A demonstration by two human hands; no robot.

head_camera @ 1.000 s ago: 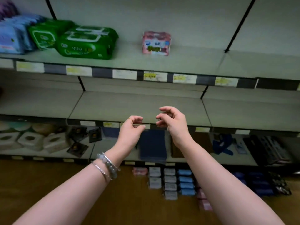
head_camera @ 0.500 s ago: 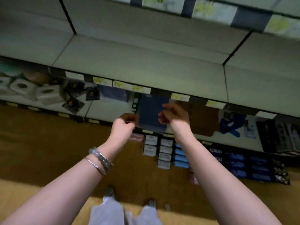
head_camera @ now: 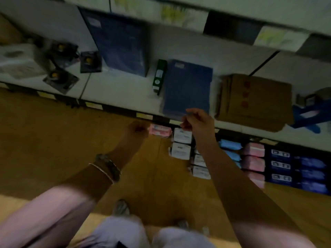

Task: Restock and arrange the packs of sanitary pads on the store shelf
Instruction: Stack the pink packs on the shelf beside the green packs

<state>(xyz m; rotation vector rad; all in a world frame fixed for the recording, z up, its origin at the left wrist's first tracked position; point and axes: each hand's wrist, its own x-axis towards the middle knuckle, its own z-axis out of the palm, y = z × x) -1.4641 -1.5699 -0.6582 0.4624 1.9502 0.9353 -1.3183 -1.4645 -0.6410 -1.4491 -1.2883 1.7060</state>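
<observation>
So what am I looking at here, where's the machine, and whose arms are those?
There is no machine: a person wears a camera on the head, looking down at their own arms. The left hand, with bracelets at the wrist, and the right hand are loosely curled and seem to hold nothing. Beneath them, on the wooden floor, lie pad packs: a pink pack, white packs, blue packs. Behind is the low shelf with a blue box and brown cardboard. The picture is blurred.

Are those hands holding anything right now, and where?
Nothing visible: the left hand and right hand are both loosely curled and empty, though the picture is blurred.
</observation>
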